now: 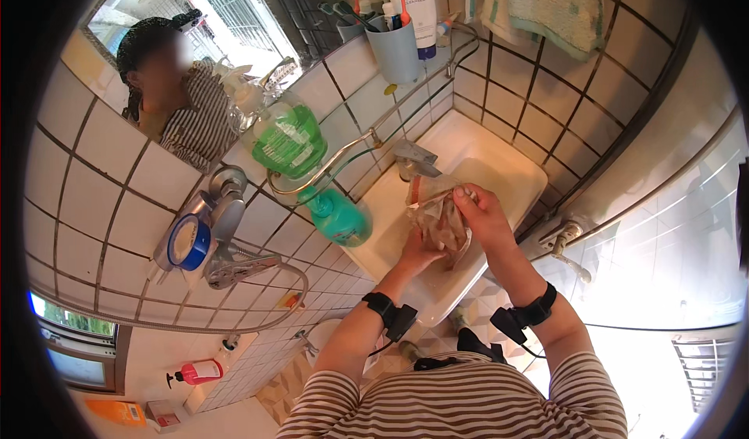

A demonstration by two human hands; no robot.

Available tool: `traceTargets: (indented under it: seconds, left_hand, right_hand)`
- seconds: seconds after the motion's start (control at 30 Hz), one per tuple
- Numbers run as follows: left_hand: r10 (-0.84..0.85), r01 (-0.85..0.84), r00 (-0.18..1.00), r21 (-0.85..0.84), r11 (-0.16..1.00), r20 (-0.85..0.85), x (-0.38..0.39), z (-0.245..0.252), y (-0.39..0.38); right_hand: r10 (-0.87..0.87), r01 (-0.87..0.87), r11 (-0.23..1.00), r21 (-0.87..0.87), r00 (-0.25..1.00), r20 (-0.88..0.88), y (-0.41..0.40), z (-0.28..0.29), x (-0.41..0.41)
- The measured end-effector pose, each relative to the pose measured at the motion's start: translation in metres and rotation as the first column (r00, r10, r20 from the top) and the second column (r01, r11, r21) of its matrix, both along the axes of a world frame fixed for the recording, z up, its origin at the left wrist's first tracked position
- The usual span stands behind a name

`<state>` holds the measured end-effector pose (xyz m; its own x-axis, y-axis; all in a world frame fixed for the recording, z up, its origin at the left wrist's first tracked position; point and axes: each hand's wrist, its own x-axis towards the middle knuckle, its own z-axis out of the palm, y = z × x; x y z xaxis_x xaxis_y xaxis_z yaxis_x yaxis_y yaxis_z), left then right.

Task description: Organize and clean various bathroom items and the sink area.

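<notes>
Over the white washbasin (503, 175) I hold a thin, crumpled, see-through brownish piece (442, 219) with a reddish band near its top. Whether it is sheer cloth or a plastic bag I cannot tell. My right hand (484, 213) pinches its upper right edge between thumb and fingers. Lower down, my left hand (422, 253) grips it from the left side, and its folds hide some of those fingers. Just behind the piece stands the metal faucet (414, 159); no running water can be made out.
A teal pump bottle (336, 216) stands on the basin's left rim. Above it, a glass shelf with a metal rail (327, 167) carries a green soap bottle (287, 137) and a toothbrush cup (393, 52). A shower head (240, 266) hangs left; a door with a handle (566, 249) is at right.
</notes>
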<state>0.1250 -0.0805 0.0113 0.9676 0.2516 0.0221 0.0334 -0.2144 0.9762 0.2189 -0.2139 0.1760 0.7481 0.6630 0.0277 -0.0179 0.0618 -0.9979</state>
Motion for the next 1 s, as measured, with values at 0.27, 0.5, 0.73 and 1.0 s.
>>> traceTargets:
  seconds: [0.27,0.5,0.73,1.0]
  left_hand:
    - [0.238,-0.285,0.958,-0.586,0.759,-0.158,0.003,0.057,0.004]
    - [0.218,-0.159,0.976,-0.732,0.663,-0.014,-0.004,0.108,0.001]
    - [0.126,0.085,0.973,-0.807,0.584,0.194,-0.006,0.136,-0.017]
    - [0.317,-0.181,0.948,-0.804,0.567,0.010,-0.005,0.076,-0.008]
  right_hand:
    - [-0.397,0.431,0.894,0.122,0.888,-0.231,-0.008,-0.049,0.027]
    - [-0.222,0.242,0.828,-0.506,0.970,0.102,-0.019,-0.119,0.024]
    - [0.098,0.193,0.964,0.185,0.389,-0.916,-0.008,-0.106,-0.007]
    - [0.133,0.281,0.913,0.294,0.478,-0.868,0.015,-0.080,-0.011]
